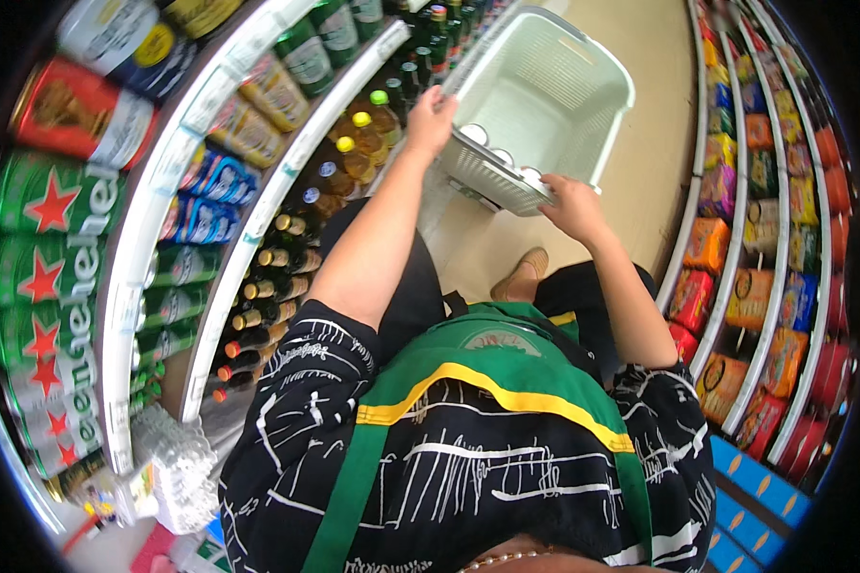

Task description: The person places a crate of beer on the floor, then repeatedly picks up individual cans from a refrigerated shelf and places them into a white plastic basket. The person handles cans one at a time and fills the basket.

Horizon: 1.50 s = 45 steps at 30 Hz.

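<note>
A pale green plastic basket [545, 86] with perforated walls is in front of me, between two rows of shelves. Several cans [474, 134] show their round pale ends along the inside of its near wall. My left hand [431, 120] grips the basket's rim at the left corner. At the near right side, my right hand [572, 208] has its fingers curled over the rim, close to the rightmost can. Whether those fingers also touch that can, I cannot tell. A green apron [487, 344] with yellow trim covers my front.
Shelves on the left hold large Heineken cans [50, 208], plastic bottles [358, 161] with yellow caps and dark glass bottles [258, 290]. Packaged food [709, 243] lines the right shelves. Blue boxes [752, 494] are at lower right, clear plastic wrapping [175, 465] at lower left.
</note>
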{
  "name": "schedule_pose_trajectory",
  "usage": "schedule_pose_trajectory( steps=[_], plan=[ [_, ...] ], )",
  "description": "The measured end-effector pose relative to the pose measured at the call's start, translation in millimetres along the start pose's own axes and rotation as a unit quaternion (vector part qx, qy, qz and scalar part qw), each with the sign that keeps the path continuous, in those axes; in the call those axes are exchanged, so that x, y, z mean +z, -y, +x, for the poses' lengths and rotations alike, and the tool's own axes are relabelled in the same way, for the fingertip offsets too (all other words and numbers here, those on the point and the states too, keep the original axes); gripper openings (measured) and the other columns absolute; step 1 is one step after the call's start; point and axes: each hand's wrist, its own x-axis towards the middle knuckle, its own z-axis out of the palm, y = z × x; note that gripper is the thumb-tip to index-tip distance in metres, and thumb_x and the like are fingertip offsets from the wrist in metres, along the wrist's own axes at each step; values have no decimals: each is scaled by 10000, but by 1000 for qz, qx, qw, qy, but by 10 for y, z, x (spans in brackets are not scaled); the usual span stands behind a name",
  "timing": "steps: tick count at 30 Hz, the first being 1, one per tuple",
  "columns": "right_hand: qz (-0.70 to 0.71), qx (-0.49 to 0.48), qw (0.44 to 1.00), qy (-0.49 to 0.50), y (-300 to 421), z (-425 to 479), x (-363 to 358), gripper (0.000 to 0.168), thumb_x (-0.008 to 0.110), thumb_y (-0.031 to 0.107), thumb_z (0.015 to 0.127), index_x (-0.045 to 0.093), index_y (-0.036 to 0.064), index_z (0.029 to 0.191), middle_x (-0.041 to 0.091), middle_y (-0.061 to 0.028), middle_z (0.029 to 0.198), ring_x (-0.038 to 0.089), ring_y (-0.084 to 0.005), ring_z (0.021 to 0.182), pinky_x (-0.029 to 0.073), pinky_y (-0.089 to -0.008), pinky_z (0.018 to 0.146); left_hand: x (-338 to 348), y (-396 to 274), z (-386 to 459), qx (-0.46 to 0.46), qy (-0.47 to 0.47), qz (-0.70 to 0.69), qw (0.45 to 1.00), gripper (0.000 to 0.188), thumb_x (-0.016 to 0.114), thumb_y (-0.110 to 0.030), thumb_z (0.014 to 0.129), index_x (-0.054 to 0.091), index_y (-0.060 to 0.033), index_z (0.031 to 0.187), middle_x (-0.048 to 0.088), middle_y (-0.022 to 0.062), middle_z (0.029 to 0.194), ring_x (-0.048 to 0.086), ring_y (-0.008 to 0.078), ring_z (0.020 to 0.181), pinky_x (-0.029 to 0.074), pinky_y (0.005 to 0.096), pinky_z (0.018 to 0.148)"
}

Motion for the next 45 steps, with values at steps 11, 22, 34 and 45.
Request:
schedule_pose_trajectory(
  steps=[11, 22, 34, 45],
  plan=[
    [183, -245, 950, -61, 1483, 141, -351, 330, 687, 148, 788, 614, 49, 1095, 650, -159, 987, 640, -293, 897, 507, -381, 756, -1609, -1005, -2126, 126, -61, 67, 988, 380, 626, -81, 859, 517, -12, 1216, 605, 118, 1135, 596, 191, 1043, 466, 318, 911],
    [191, -540, 817, 64, 3892, -184, 294, 542, 631, 179, 838, 421, 88, 1330, 604, -164, 1042, 618, -306, 916, 505, -397, 786, -3456, -929, -3583, 96, -554, 280, 778, 641, 803, -158, 703, 433, -9, 1205, 499, 136, 1174, 515, 232, 1059, 447, 356, 867],
    [101, -558, 816, 115, 5021, -387, 689, 453, 576, 69, 758, 409, 0, 1172, 622, -188, 892, 626, -357, 822, 505, -445, 683, -3897, -908, -3234, 96, -550, 308, 770, 760, 819, -171, 648, 429, 72, 1253, 562, 221, 1179, 557, 267, 1080, 434, 354, 912],
    [192, -596, 778, 45, 4725, -535, 754, 588, 696, 162, 747, 427, 105, 1267, 560, -114, 1074, 592, -325, 933, 510, -395, 733, -3657, -767, -3400, 148, -594, 178, 770, 786, 843, -136, 547, 460, 37, 1212, 535, 191, 1129, 543, 340, 1028, 422, 409, 920]
  ],
)
